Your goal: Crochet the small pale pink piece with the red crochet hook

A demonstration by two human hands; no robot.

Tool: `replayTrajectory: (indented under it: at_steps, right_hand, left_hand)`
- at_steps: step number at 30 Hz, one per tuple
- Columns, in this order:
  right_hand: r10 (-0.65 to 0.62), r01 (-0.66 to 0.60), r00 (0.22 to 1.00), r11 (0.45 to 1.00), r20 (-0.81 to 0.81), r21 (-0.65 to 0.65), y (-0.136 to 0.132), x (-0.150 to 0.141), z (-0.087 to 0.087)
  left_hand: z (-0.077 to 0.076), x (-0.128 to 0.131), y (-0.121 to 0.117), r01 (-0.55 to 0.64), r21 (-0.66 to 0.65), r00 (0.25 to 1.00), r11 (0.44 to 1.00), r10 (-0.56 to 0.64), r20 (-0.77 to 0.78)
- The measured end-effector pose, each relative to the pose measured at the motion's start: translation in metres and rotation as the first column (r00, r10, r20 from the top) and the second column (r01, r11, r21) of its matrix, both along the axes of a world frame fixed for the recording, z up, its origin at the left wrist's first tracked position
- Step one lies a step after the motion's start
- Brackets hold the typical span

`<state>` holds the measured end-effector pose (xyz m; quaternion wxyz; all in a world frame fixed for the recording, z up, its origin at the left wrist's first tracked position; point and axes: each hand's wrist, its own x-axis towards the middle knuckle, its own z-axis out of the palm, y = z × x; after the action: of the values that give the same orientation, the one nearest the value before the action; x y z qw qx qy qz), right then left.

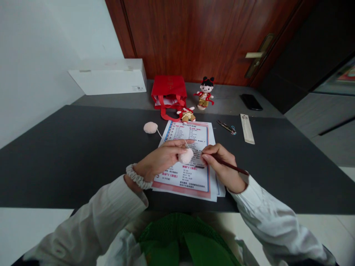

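Observation:
My left hand is closed on a small, rounded, pale pink crochet piece, pinched between thumb and fingers. A light strand of yarn stands up near its top edge. In my right hand is a crochet hook with a dark brown handle, gripped like a pen. Its tip points at the crochet piece, a short gap to the right of it. To the left lies a pale pink yarn ball, with a strand running toward my left hand. Printed pattern sheets lie under both hands.
A red gift bag, a finished crochet doll and a headless doll body stand or lie behind the sheets. Small scissors, a flat pale packet and a black phone are at right; a white box is back left.

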<state>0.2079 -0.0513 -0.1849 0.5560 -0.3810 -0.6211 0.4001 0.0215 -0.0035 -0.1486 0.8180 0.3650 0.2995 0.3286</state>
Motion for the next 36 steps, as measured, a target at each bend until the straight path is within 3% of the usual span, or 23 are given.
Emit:
replayTrajectory:
  at_steps: [7, 16, 24, 30, 33, 36]
  right_hand:
    - [0.106, -0.109, 0.992, 0.993, -0.074, -0.047, 0.001, 0.008, 0.004]
    - [0.158, -0.158, 0.987, 0.987, -0.019, -0.026, 0.001, 0.016, 0.001]
    - [0.219, -0.219, 0.976, 0.975, 0.002, 0.039, -0.001, 0.017, 0.005]
    - [0.183, -0.195, 0.975, 0.976, -0.128, -0.096, 0.001, 0.019, -0.001]
    - [0.198, -0.253, 0.947, 0.944, -0.252, -0.21, 0.002, 0.017, -0.001]
    - [0.211, -0.335, 0.902, 0.892, -0.377, -0.303, 0.003, 0.013, 0.001]
  left_hand:
    - [0.011, -0.016, 0.005, 0.159, -0.023, 0.982, 0.987, -0.161, -0.094]
    - [0.0, -0.022, 0.008, 0.269, -0.001, 0.948, 0.963, -0.265, -0.178]
    - [-0.009, -0.021, 0.009, 0.27, -0.024, 0.951, 0.963, -0.27, -0.151]
    - [-0.007, -0.022, 0.008, 0.312, -0.007, 0.935, 0.95, -0.308, -0.178]
    - [-0.004, -0.02, 0.005, 0.298, 0.019, 0.939, 0.954, -0.29, -0.185]
    - [-0.006, -0.016, 0.002, 0.261, 0.139, 0.952, 0.955, -0.23, -0.203]
